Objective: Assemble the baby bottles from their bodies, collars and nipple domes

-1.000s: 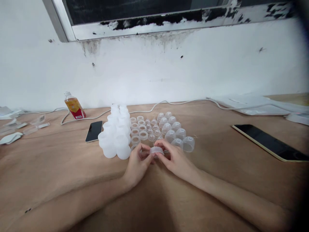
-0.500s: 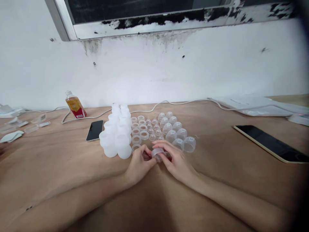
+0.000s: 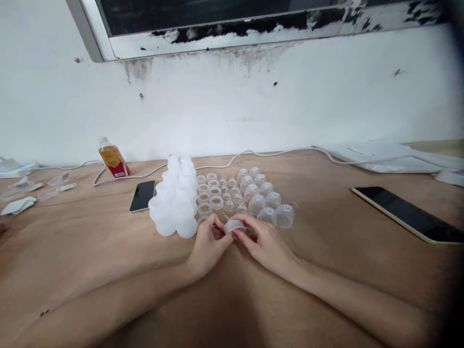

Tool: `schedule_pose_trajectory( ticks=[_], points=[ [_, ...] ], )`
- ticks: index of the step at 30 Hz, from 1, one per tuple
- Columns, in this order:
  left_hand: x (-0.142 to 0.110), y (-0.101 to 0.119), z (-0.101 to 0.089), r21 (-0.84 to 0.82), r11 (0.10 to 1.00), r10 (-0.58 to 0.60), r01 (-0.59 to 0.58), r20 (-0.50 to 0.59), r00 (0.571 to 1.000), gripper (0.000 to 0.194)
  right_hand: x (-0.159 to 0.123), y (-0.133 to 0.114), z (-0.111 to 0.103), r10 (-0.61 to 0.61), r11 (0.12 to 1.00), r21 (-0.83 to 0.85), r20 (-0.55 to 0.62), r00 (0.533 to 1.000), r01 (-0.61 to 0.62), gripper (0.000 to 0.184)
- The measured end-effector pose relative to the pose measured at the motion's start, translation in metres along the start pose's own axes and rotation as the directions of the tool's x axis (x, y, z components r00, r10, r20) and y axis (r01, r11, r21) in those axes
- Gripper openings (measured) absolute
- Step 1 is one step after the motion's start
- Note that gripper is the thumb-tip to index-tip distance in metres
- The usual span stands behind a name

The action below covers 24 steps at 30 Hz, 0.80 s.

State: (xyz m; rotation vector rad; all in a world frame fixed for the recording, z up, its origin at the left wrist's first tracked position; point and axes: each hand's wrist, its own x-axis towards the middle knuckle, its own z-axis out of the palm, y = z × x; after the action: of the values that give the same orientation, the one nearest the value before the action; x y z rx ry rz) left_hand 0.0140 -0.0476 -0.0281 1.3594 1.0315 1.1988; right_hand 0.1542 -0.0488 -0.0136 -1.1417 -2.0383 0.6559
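Observation:
Between my two hands is a translucent screw ring [image 3: 234,225], with a thin clear tip, apparently a bottle nipple, showing at its upper left. My left hand [image 3: 210,244] pinches the ring's left side with thumb and fingers. On the other side, my right hand [image 3: 266,244] grips it with thumb below and fingers over the top. Just beyond my fingers lie rows of similar rings [image 3: 216,202], clear nipples [image 3: 228,206] and clear domed caps [image 3: 284,216]. Left of the rings stand white translucent bottles [image 3: 186,227] in close rows.
A dark-screened phone [image 3: 142,195] lies left of the bottles, and a larger phone [image 3: 409,212] lies at right. A drink bottle [image 3: 113,158] stands near the wall by a white cable [image 3: 237,158]. Plastic bags [image 3: 377,159] lie at back right.
The ring has tilted and shifted slightly left and down in my fingers, and a clear tip now shows at its upper left. Both hands keep hold, barely moving.

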Motion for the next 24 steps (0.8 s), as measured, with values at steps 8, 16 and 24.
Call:
schedule_pose_trajectory(
  ticks=[8,16,24],
  points=[
    [0.0015,-0.0022,-0.0008,0.020,1.000,0.013,-0.014,0.039,0.999,0.027,0.0013,-0.0003,0.0024,0.043,0.999,0.033,-0.052,0.998,-0.041,0.018],
    [0.0006,-0.0044,-0.0016,-0.075,0.997,-0.028,0.035,0.092,0.995,0.025,0.0067,-0.0043,-0.0043,0.010,0.996,-0.091,-0.023,1.000,-0.012,0.018],
    [-0.0032,-0.0023,-0.0004,-0.011,1.000,-0.011,0.012,0.092,0.996,0.022,0.0055,0.0008,-0.0060,-0.097,0.988,-0.128,-0.065,0.993,0.088,0.028]
  ],
)
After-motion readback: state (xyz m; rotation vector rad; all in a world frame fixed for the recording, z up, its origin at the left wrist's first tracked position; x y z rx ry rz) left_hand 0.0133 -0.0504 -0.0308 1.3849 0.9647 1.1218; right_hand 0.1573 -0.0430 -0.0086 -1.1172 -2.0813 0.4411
